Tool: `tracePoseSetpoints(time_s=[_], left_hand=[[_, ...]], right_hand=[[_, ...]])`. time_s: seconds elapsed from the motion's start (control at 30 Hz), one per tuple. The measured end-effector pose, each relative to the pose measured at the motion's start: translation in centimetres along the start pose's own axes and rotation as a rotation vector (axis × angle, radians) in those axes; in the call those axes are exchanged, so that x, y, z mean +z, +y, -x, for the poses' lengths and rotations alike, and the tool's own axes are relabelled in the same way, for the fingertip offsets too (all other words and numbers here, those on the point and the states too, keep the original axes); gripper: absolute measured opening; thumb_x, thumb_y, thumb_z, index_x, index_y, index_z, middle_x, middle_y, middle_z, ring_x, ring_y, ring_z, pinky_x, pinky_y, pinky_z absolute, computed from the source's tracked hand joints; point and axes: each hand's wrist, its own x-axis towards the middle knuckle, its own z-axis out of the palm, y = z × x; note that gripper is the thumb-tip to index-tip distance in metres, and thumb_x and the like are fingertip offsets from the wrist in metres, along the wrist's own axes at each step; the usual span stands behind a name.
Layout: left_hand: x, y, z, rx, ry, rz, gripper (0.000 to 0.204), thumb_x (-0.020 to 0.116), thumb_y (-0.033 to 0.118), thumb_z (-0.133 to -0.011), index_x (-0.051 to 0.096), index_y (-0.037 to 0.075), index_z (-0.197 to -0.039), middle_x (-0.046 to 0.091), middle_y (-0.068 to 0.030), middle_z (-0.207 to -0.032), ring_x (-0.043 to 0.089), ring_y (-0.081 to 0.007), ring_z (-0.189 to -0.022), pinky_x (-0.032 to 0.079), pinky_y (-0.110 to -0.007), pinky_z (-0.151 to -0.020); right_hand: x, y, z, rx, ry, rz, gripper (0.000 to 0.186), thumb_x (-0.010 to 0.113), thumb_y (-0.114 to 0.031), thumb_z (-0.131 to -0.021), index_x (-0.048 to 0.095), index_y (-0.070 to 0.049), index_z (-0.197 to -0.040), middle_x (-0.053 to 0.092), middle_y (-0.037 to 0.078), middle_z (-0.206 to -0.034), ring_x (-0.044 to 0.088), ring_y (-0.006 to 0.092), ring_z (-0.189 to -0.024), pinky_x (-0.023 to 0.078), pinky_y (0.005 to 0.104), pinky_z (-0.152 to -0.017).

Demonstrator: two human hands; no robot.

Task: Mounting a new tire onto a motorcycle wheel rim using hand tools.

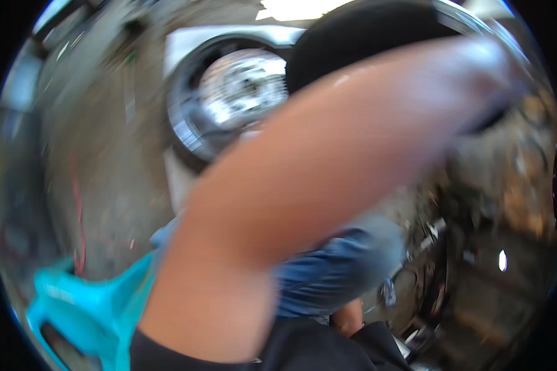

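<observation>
My left arm reaches from the lower left across the picture to the upper right. My left hand (pixel 492 71) is smeared by motion, so its fingers cannot be made out. It is beside a large black rounded object (pixel 365 37) with a shiny curved edge on its right; its kind is unclear. A dark piece shows just below the hand, and whether it is held is hidden. Partly behind the forearm lies a dark ring-shaped part, like a wheel (pixel 182 117), with a bright metal disc (pixel 244 83) in its middle. Only some skin of my right arm shows beside my jeans; that hand is not visible.
A pale board (pixel 176 40) lies under the wheel-like part. A turquoise plastic chair (pixel 99 303) stands at the lower left, with a thin red cord (pixel 78 213) on the floor beyond it. Blurred metal parts (pixel 436 232) and dark clutter lie to the right.
</observation>
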Motion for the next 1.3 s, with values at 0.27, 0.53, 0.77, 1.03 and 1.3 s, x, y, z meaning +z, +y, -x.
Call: tracePoseSetpoints(time_s=[0.27, 0.53, 0.77, 1.03, 1.3], left_hand=[[-1.6, 10.6, -12.8, 0.272, 0.036, 0.366, 0.071, 0.075, 0.041, -0.081, 0.059, 0.008, -0.143, 0.072, -0.0233, -0.121, 0.070, -0.0352, -0.116, 0.053, -0.044, -0.105], [-6.8, 7.8, -5.0, 0.347, 0.087, 0.347, 0.076, 0.083, 0.021, -0.078, 0.055, 0.001, -0.145, 0.068, -0.0209, -0.131, 0.065, -0.0268, -0.123, 0.051, -0.039, -0.108], [-5.1, 7.2, -5.2, 0.152, 0.102, 0.570, 0.078, 0.087, 0.020, -0.079, 0.053, 0.003, -0.148, 0.065, -0.0207, -0.136, 0.065, -0.0303, -0.124, 0.052, -0.042, -0.109], [-5.0, 8.0, -4.5, 0.243, 0.257, 0.383, 0.074, 0.086, 0.026, -0.080, 0.056, 0.008, -0.146, 0.069, -0.0158, -0.128, 0.069, -0.0311, -0.113, 0.056, -0.043, -0.098], [-5.3, 6.0, -5.8, 0.172, 0.182, 0.446, 0.075, 0.085, 0.026, -0.080, 0.055, 0.007, -0.146, 0.070, -0.0173, -0.128, 0.070, -0.0301, -0.112, 0.056, -0.042, -0.100]], right_hand=[[-5.3, 2.3, -4.0, 0.068, 0.232, 0.027, 0.060, 0.077, -0.015, -0.081, 0.059, 0.009, -0.133, 0.055, 0.029, -0.142, 0.067, 0.0432, -0.112, 0.057, 0.0505, -0.092], [-4.3, -4.9, -10.9, 0.123, -0.053, 0.040, 0.068, 0.075, -0.012, -0.080, 0.052, 0.007, -0.141, 0.037, 0.028, -0.158, 0.063, 0.0442, -0.121, 0.058, 0.0496, -0.093], [-3.9, -3.6, -16.1, 0.254, -0.288, 0.157, 0.084, 0.078, -0.024, -0.081, 0.041, 0.005, -0.152, 0.055, 0.030, -0.145, 0.071, 0.0424, -0.109, 0.059, 0.0491, -0.089], [-1.7, -3.8, -16.6, 0.279, -0.176, 0.072, 0.029, 0.075, -0.012, -0.076, 0.075, 0.006, -0.100, 0.074, 0.031, -0.099, 0.074, 0.0458, -0.094, 0.060, 0.0505, -0.084], [-2.3, -3.1, -15.5, 0.448, 0.000, -0.010, 0.032, 0.072, -0.010, -0.073, 0.070, 0.005, -0.101, 0.073, 0.032, -0.098, 0.072, 0.0466, -0.098, 0.058, 0.0542, -0.088]])
